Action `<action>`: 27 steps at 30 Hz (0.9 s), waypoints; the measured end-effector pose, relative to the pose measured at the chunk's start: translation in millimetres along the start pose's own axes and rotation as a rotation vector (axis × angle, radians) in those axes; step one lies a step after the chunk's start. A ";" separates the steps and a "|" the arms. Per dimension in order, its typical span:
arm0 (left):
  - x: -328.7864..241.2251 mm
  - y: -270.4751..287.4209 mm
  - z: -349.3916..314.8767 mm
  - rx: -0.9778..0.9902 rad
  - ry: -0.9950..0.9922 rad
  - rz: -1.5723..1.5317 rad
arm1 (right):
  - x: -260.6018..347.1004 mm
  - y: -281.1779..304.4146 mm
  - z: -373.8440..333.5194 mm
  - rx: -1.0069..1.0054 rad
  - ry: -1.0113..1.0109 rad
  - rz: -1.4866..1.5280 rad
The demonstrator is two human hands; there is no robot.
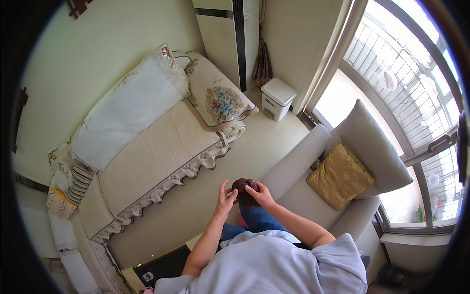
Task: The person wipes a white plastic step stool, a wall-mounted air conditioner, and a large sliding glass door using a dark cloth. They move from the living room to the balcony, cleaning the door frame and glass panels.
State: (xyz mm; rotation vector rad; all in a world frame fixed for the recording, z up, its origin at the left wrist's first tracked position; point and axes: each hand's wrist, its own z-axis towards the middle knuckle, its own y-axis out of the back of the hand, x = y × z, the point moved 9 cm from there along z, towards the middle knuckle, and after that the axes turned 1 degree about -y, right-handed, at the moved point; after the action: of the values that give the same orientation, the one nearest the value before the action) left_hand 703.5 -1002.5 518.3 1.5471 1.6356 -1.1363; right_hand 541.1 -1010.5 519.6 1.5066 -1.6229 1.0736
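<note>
In front of my body I hold a dark brown, soft-looking bundle (241, 184), crumpled like fabric, with a part of it hanging below my fingers. At its right side my right hand (262, 194) is closed, the thumb pressed on the bundle. My left hand (225, 197) grips its left side with the thumb, while the index finger sticks up apart from it. The fingers behind the bundle are partly hidden, and its exact kind is unclear. Just under it show blue trousers (262, 219) on my legs.
A grey armchair (293, 157) with a gold cushion (340, 176) stands close on my right. To the left runs a sofa with a ruffled beige cover (161, 142). A white bin (278, 95) stands ahead by the wall. A low dark table (164, 267) is at lower left.
</note>
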 end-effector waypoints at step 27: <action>-152.6 -122.2 436.5 0.488 -0.066 0.456 | 116.3 84.0 348.1 -0.167 -0.338 0.765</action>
State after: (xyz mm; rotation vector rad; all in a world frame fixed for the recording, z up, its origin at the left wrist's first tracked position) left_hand 549.0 -1453.4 478.9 2.0240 0.9188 -1.3619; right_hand 465.6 -1374.5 459.7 0.9925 -2.5718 1.0464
